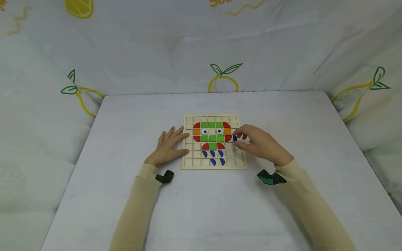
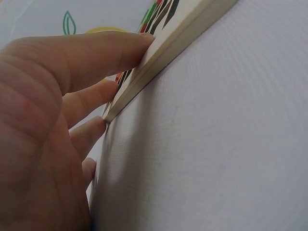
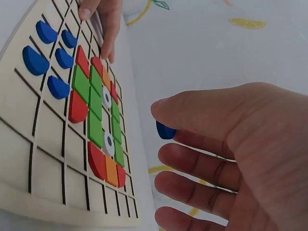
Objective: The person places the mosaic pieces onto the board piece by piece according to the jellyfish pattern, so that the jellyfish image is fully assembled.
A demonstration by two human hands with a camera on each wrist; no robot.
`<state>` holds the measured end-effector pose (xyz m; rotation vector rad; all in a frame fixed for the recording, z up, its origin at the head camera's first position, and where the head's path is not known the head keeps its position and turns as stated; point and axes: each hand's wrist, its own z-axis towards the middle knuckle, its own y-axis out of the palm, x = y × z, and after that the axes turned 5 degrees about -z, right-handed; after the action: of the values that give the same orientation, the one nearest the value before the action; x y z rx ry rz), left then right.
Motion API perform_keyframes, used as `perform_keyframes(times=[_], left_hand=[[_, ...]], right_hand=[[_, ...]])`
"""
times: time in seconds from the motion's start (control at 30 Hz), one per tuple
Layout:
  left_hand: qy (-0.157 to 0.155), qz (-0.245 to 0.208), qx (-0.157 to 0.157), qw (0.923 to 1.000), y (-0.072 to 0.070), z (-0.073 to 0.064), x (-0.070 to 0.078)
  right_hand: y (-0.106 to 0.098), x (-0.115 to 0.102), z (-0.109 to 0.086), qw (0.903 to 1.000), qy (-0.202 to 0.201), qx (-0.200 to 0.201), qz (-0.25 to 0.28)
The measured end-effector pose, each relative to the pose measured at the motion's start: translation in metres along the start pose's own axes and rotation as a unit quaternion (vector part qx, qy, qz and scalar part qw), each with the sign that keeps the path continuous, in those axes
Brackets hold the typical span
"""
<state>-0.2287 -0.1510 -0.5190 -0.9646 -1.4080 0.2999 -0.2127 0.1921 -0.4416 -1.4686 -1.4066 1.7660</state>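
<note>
A square wooden grid board (image 1: 191, 163) lies flat on the table. My left hand (image 1: 168, 146) has its fingers spread, thumb and forefinger resting on the board's left edge. Between thumb and forefinger, my right hand (image 1: 263, 144) pinches a blue half-round tile (image 3: 165, 132) just over the board's right side. Green square tiles (image 1: 212, 138), red rounded tiles (image 3: 78, 107), orange tiles (image 1: 227, 131) and two white eye tiles (image 1: 205, 131) form a face-like pattern. Below it several blue half-round tiles (image 1: 213, 162) lie in two rows, three above and two below.
The white table (image 1: 201, 209) reaches well past the board on every side. A white cloth (image 1: 169, 52) with lemon prints hangs along the back and both sides. Dark straps or mounts (image 1: 165, 177) show at both wrists.
</note>
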Motion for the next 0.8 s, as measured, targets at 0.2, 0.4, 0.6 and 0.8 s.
perform_keyframes(times=[0.2,0.4,0.6,0.8], left_hand=[[-0.002,0.0,-0.003,1.0,-0.001,0.001,0.0],[-0.002,0.001,-0.005,1.0,-0.001,0.001,0.001],[0.001,0.007,-0.006,1.0,-0.001,0.001,-0.001],[0.003,0.007,-0.006,1.0,-0.001,0.001,-0.002]], right_hand=[[0.008,-0.018,0.01,0.9993,-0.035,-0.012,-0.003],[0.021,-0.033,0.018,0.9978,-0.058,-0.027,-0.017],[0.032,-0.043,0.022,0.9951,-0.087,-0.038,-0.028],[0.046,-0.047,0.024,0.9909,-0.118,-0.046,-0.045]])
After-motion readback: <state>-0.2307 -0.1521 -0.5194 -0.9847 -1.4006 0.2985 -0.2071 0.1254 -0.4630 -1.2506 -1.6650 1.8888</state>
